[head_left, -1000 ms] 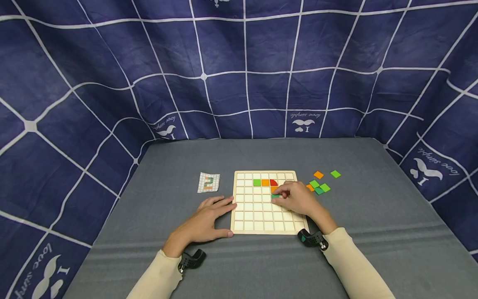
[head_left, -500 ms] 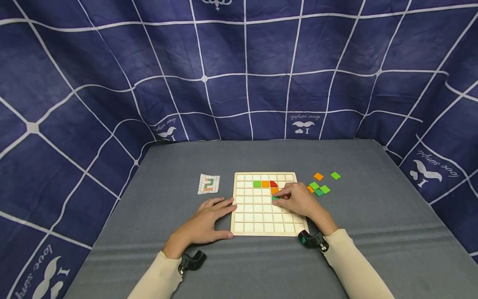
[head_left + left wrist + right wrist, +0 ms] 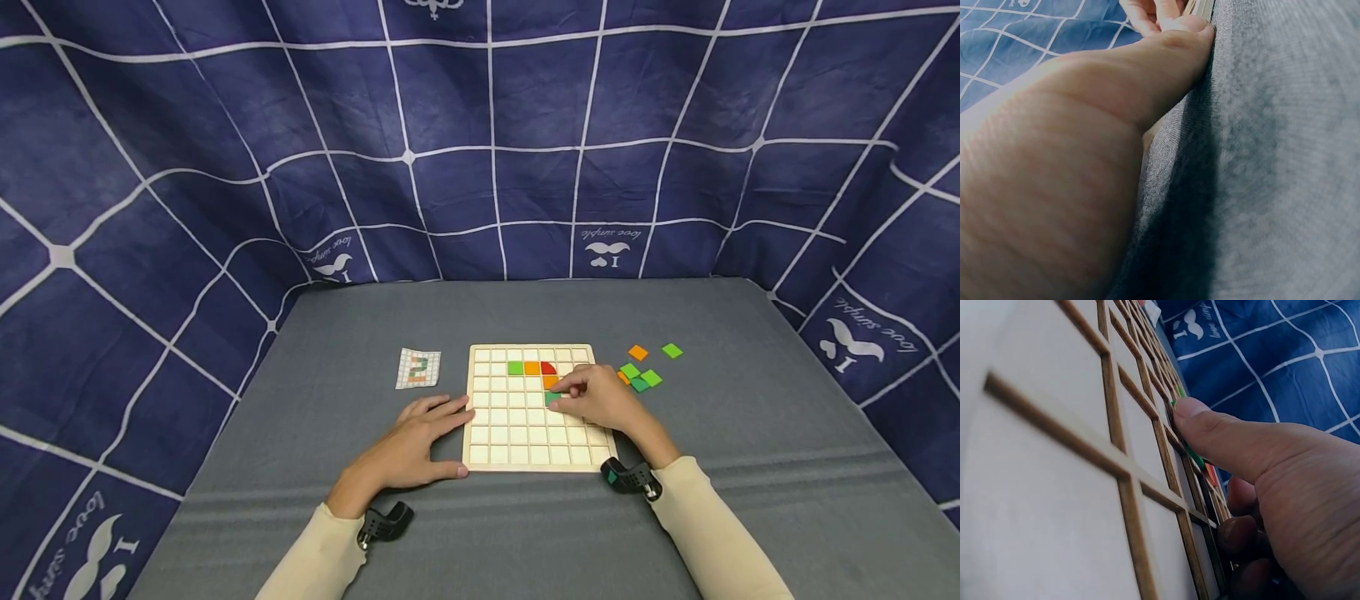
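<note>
A pale wooden grid board [image 3: 498, 456] lies flat on the table. My left hand [image 3: 411, 450] rests at its left edge, fingers spread and relaxed, with the fingertips and thumb touching the rim. Over the board's right half, my right hand [image 3: 600, 398] pinches a dark green square tile [image 3: 552, 399] between thumb and forefinger, at the cell below an orange tile [image 3: 551, 382]. A red quarter-round tile [image 3: 548, 367], another orange tile [image 3: 532, 368] and a light green tile [image 3: 514, 368] sit in the row above. The right wrist view shows the thumb [image 3: 1210, 428] against the green piece.
A small paper card [image 3: 417, 368] with a coloured grid pattern lies left of the board. Several loose tiles in light green [image 3: 651, 378], dark green [image 3: 639, 385] and orange [image 3: 638, 352] lie to the right. A blue curtain [image 3: 450, 192] surrounds the grey table [image 3: 480, 533].
The dark green tile shows more fully between my right fingertips and lies flatter in its cell. My right fingers have shifted only slightly; the left hand stays in place.
</note>
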Motion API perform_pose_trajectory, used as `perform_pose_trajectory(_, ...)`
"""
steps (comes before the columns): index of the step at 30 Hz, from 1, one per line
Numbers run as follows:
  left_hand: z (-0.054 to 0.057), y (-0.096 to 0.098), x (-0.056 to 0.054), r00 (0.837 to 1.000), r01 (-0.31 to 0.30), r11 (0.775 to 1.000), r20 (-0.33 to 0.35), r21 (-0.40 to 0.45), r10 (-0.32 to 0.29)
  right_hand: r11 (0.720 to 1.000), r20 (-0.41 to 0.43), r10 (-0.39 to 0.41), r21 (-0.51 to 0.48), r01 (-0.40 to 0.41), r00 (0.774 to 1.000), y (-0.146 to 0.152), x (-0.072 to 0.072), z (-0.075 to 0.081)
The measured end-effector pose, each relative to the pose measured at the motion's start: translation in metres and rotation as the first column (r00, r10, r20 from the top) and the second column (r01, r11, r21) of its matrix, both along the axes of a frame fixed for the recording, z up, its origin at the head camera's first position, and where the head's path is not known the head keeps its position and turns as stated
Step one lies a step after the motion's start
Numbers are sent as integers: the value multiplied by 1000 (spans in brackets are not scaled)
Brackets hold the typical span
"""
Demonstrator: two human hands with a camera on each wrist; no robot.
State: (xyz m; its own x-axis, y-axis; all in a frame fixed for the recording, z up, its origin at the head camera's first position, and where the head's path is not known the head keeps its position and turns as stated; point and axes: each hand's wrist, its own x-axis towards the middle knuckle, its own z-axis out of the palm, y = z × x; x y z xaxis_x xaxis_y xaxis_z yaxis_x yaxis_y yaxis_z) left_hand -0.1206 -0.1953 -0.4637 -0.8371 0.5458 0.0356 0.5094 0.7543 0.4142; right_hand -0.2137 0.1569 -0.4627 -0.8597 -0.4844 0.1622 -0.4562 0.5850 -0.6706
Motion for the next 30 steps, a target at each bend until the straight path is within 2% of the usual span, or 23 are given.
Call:
perform_pose_trajectory(4, 1, -1, 2, 1000, -15, 1000, 6, -6, 15, 999, 12, 17, -31, -16, 1000, -2, -2, 2)
perform_pose_trajectory(12, 0, 0, 1, 1000, -11, 1000, 6, -5, 11, 997, -24, -70, -40, 69, 997, 8, -6, 11)
perform_pose_trajectory(19, 1, 0, 0, 1000, -8, 1000, 0, 4, 8, 986, -59, -162, -56, 159, 985, 35, -10, 30)
perform_pose_trajectory(23, 2, 0, -1, 1000, -2, 1000, -6, 13, 2, 973, -78, -227, -68, 222, 971, 52, -11, 40)
perform_pose_trajectory(30, -2, 1, -1, 1000, 8, 1000, -18, 12, -7, 961, -100, -265, -115, 253, 959, 80, -11, 44)
